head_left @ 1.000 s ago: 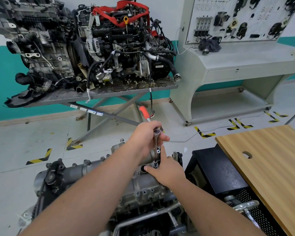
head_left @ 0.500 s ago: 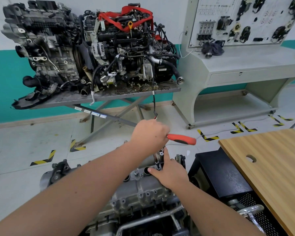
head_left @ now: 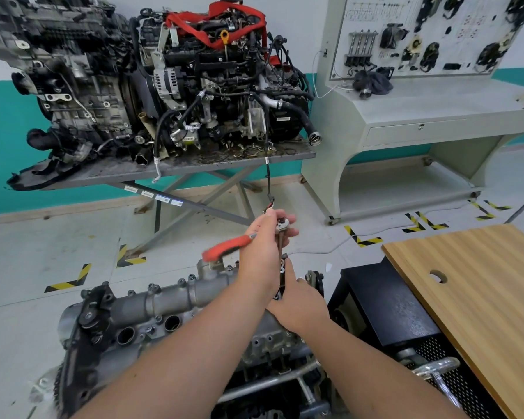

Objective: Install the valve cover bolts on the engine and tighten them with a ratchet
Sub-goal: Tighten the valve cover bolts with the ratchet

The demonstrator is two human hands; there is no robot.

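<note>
Grey cast-metal engine sits low in the foreground, its valve cover facing up with round plug wells and small bolts along the far edge. Far left and behind, two more engines rest on a grimy scissor-leg table against a teal-and-white wall; red strap over the right one. Yellow-black floor tape marks the pale floor.

Centre: ratchet with red handle sticking out to the left, blurred, its head up top at the fingers. Left hand wraps the ratchet near the head, fingers curled round it, thumb side toward the handle. A thin extension shaft drops straight down from the head to a socket over the right end of the valve cover. Right hand sits below, fingers closed round the lower socket, index finger pointing up along it; hand rests on the cover. The bolt under the socket is hidden.

Right of the hands: black box with perforated side, just beside the engine. Wooden tabletop with a round hole overlaps the box. Behind it, a pale grey training console with a parts display board.
</note>
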